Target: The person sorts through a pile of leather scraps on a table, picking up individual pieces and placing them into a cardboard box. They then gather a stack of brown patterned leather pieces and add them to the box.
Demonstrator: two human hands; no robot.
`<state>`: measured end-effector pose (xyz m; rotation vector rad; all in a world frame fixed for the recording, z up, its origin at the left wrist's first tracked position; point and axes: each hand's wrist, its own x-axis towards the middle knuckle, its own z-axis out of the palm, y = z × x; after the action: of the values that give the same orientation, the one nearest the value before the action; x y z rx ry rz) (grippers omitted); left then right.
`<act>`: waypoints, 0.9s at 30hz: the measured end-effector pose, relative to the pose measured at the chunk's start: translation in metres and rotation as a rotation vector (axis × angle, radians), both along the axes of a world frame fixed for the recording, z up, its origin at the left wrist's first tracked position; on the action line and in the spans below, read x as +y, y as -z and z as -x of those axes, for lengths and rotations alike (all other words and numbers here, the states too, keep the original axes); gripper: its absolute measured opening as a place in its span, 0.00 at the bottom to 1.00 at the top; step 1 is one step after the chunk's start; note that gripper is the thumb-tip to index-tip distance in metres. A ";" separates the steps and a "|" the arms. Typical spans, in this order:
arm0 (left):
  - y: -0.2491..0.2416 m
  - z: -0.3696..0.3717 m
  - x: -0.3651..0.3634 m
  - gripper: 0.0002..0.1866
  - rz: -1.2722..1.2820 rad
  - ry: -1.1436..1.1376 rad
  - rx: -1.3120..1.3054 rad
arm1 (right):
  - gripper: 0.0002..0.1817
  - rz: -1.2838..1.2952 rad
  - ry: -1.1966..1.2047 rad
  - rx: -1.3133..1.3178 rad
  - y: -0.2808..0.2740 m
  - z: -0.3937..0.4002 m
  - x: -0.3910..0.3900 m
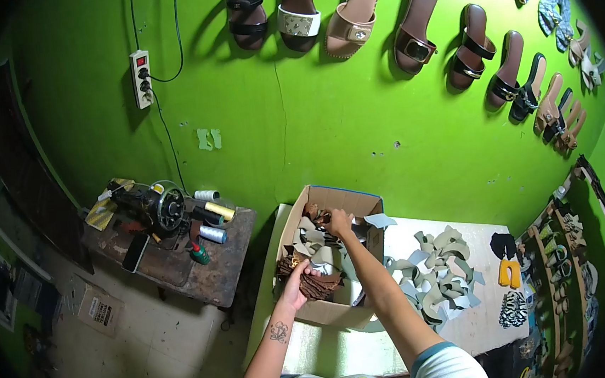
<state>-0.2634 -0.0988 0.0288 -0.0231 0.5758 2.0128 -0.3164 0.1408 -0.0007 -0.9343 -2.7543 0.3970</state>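
A cardboard box (347,316) on the white table holds brown, grey and pale cut pieces. My left hand (298,283) is at the near left of the box, its fingers wrapped round a stack of brown pieces (319,286). Farther back inside the box, my right hand (338,223) reaches down among brown pieces (315,213) with its fingers bent together; what they hold is too small to make out. A heap of grey-green pieces (436,267) lies on the table right of the box.
A sewing machine (162,208) with thread spools stands on a worn table (213,274) at left. Black, yellow and patterned bundles (509,274) lie at the white table's (487,327) right end. Sandals (414,31) hang on the green wall; a shoe rack (546,262) stands at right.
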 end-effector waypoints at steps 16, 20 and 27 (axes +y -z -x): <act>-0.002 0.000 -0.001 0.12 -0.035 -0.026 -0.036 | 0.24 0.235 -0.518 0.701 -0.171 -0.103 -0.041; -0.001 0.004 -0.002 0.11 -0.062 0.056 -0.003 | 0.23 0.361 -0.641 0.620 -0.189 -0.131 -0.063; -0.030 0.000 -0.001 0.25 -0.085 0.169 0.230 | 0.26 0.088 -0.824 0.352 -0.202 -0.146 -0.090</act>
<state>-0.2637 -0.0995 0.0588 0.3032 0.6146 1.8852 -0.1702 0.0505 0.2012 0.2963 -2.6591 0.7210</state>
